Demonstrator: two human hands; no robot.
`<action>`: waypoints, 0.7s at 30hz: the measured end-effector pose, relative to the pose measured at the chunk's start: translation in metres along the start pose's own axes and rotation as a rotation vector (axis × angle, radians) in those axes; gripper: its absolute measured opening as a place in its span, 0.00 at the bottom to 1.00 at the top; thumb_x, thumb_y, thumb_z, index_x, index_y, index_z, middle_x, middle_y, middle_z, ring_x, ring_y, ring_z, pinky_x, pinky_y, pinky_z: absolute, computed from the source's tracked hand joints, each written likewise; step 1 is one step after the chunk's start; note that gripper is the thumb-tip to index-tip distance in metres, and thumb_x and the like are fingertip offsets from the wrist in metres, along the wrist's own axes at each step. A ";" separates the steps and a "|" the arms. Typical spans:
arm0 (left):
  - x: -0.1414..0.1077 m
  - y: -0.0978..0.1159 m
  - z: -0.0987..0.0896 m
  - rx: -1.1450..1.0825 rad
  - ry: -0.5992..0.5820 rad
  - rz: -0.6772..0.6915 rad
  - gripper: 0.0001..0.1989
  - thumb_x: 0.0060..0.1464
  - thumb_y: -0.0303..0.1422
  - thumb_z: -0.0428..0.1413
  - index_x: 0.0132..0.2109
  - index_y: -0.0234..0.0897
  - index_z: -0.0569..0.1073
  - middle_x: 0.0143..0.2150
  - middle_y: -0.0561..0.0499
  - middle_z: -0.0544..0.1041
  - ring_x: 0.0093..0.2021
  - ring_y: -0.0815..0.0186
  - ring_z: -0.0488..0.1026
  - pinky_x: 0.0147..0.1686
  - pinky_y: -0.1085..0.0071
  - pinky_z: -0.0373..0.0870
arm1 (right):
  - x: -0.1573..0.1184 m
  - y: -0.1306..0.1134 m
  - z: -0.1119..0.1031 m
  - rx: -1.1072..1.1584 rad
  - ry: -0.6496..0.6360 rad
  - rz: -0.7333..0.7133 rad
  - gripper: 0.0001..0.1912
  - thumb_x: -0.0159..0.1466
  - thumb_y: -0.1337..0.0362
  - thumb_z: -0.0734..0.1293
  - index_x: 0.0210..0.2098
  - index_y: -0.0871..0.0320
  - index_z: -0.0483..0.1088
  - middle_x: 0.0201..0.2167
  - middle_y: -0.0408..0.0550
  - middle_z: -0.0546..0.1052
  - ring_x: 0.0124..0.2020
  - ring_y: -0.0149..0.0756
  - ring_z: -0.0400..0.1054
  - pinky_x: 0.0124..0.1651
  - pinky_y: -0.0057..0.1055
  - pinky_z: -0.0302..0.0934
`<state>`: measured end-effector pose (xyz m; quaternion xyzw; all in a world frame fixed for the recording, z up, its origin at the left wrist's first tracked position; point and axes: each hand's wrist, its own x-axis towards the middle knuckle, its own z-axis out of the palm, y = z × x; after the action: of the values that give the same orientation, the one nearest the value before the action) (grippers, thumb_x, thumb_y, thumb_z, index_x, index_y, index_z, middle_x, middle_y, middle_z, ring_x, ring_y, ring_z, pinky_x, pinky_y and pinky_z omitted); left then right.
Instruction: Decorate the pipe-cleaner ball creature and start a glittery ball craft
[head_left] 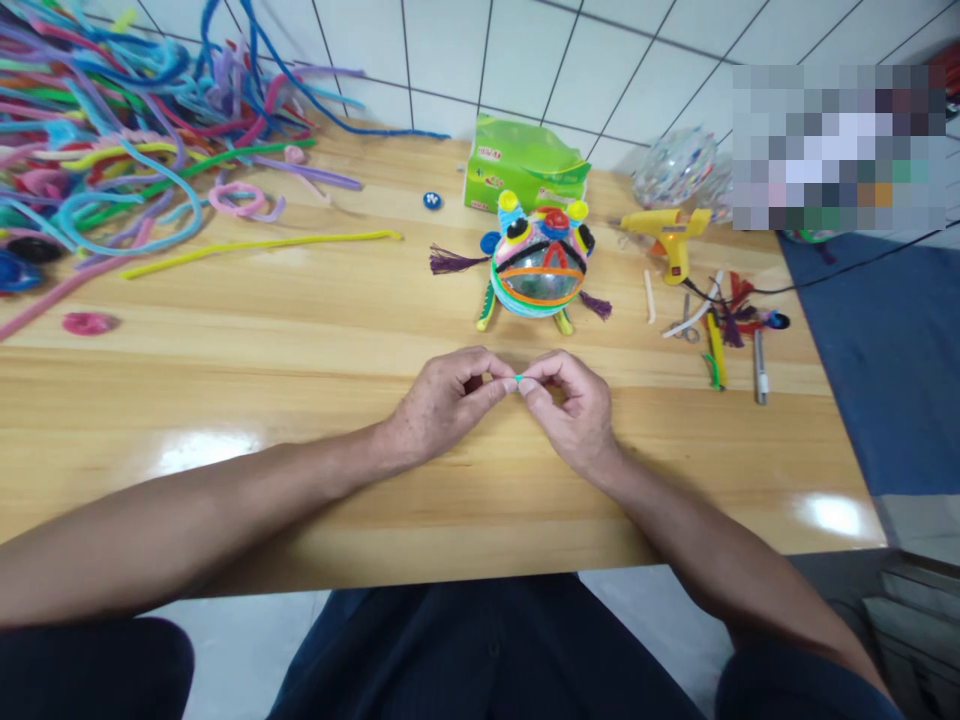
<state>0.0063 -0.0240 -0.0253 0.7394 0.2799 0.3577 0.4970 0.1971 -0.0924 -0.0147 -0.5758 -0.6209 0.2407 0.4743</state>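
My left hand (461, 400) and my right hand (568, 405) meet fingertip to fingertip above the table. Both pinch a tiny green piece (519, 378), which looks like a bit of pipe cleaner; most of it is hidden by the fingers. Just beyond them stands a colourful animal-like figure (540, 265) with a clear round body, wrapped in pipe cleaners. It has yellow-tipped ears, black eyes, an orange-rimmed mouth, short green and yellow legs and a purple tassel at each side.
Many loose pipe cleaners (150, 150) cover the back left. Behind the figure stands a green tissue pack (517, 165). To the right lie a yellow glue gun (667, 240), its cord, scissors (684, 325) and a utility knife (761, 370). Clear bags (675, 170) sit by the tiled wall.
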 end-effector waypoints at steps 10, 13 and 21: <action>0.000 -0.002 0.001 -0.009 0.000 0.017 0.08 0.69 0.34 0.62 0.41 0.36 0.81 0.33 0.51 0.80 0.31 0.70 0.71 0.33 0.72 0.67 | 0.000 0.000 0.000 -0.014 -0.007 0.012 0.05 0.67 0.65 0.70 0.33 0.52 0.74 0.29 0.41 0.79 0.30 0.33 0.72 0.36 0.33 0.68; 0.000 -0.002 0.001 -0.011 0.003 0.013 0.08 0.69 0.35 0.62 0.41 0.36 0.81 0.33 0.51 0.80 0.31 0.70 0.71 0.33 0.72 0.67 | 0.000 0.000 0.000 -0.009 -0.003 -0.001 0.05 0.67 0.66 0.70 0.33 0.52 0.74 0.28 0.41 0.78 0.30 0.33 0.72 0.36 0.33 0.68; 0.000 -0.002 0.001 -0.004 0.009 0.001 0.11 0.70 0.38 0.62 0.41 0.36 0.82 0.33 0.50 0.81 0.31 0.69 0.72 0.32 0.72 0.68 | 0.000 0.001 0.000 0.006 -0.005 0.008 0.04 0.67 0.65 0.70 0.35 0.52 0.75 0.29 0.41 0.79 0.30 0.33 0.72 0.36 0.33 0.69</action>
<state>0.0068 -0.0243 -0.0273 0.7371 0.2810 0.3618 0.4968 0.1976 -0.0922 -0.0157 -0.5762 -0.6192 0.2459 0.4734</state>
